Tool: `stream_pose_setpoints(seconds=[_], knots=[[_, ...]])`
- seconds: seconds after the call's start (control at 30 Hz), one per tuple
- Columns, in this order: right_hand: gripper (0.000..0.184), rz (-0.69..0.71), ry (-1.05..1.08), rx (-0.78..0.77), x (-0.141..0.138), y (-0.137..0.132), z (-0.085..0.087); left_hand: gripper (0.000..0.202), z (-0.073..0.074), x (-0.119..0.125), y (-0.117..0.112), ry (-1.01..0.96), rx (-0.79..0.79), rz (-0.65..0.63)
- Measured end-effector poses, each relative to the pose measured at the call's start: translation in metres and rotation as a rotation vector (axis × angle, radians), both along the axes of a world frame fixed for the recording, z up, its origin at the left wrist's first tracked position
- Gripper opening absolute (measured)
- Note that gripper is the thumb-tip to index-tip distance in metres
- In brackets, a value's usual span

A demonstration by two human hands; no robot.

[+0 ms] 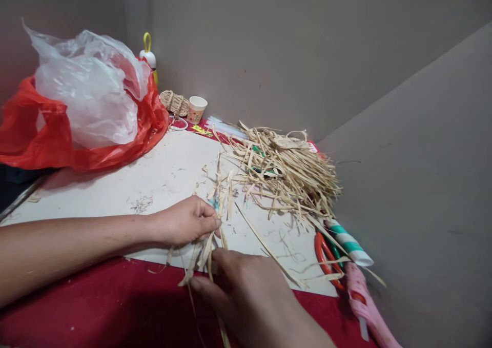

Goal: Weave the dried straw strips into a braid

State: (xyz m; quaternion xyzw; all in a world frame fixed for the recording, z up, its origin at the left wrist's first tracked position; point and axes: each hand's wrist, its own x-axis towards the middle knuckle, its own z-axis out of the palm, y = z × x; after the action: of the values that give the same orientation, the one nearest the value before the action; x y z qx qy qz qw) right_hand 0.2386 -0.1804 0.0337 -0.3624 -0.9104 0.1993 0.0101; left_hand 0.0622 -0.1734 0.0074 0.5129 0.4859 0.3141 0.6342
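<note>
My left hand (194, 218) is closed in a pinch on a thin bundle of dry, pale straw strips (219, 194) at the front part of the white board. Loose ends of the strips hang down past its fingertips toward the board's front edge. Just below and to the right, my right hand (253, 289) has its thumb and forefinger apart around these hanging ends, and its other fingers are hidden from view. Beyond both hands lies a large heap of dry straw strips (300, 168) on the right of the board. Single strips and shreds are scattered near my left hand.
A red plastic bag (49, 138) with a clear plastic bag (88, 81) fills the left. Behind stand a coil of straw rope (174, 103) and a paper cup (197, 110). Red-handled scissors (321, 253), a green-striped roll (350, 244) and a pink-wrapped tool (363, 297) lie right.
</note>
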Motion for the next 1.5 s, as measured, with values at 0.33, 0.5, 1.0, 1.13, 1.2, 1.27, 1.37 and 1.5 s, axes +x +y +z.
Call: stream_pose_setpoints(seconds=[0.33,0.5,1.0,1.13,1.2,1.27,1.37,1.5], knots=[[0.038,-0.359,0.492,-0.86,0.002,0.041,-0.007,0.035,-0.005,-0.006,0.004,-0.035,0.048,-0.081],[0.043,-0.185,0.499,-0.971,-0.007,0.047,-0.023,0.033,-0.001,-0.013,0.005,0.076,0.109,-0.149],[0.041,-0.261,0.578,-1.134,-0.017,0.045,-0.033,0.022,0.02,-0.012,-0.005,0.408,0.186,-0.144],[0.038,-0.339,0.652,-1.112,-0.025,0.034,-0.039,0.016,0.025,-0.011,-0.011,0.353,0.042,-0.145],[0.041,-0.353,0.673,-1.077,-0.026,0.031,-0.041,0.014,0.03,-0.009,-0.014,0.315,-0.052,-0.157],[0.045,-0.361,0.701,-1.086,-0.026,0.029,-0.041,0.014,0.035,-0.006,-0.018,0.265,-0.125,-0.173],[0.044,-0.392,0.773,-1.215,-0.025,0.027,-0.039,0.018,0.039,0.0,-0.022,0.176,-0.188,-0.168],[0.043,-0.423,0.865,-1.381,-0.023,0.024,-0.035,0.016,0.038,0.01,-0.026,0.148,-0.213,-0.081]])
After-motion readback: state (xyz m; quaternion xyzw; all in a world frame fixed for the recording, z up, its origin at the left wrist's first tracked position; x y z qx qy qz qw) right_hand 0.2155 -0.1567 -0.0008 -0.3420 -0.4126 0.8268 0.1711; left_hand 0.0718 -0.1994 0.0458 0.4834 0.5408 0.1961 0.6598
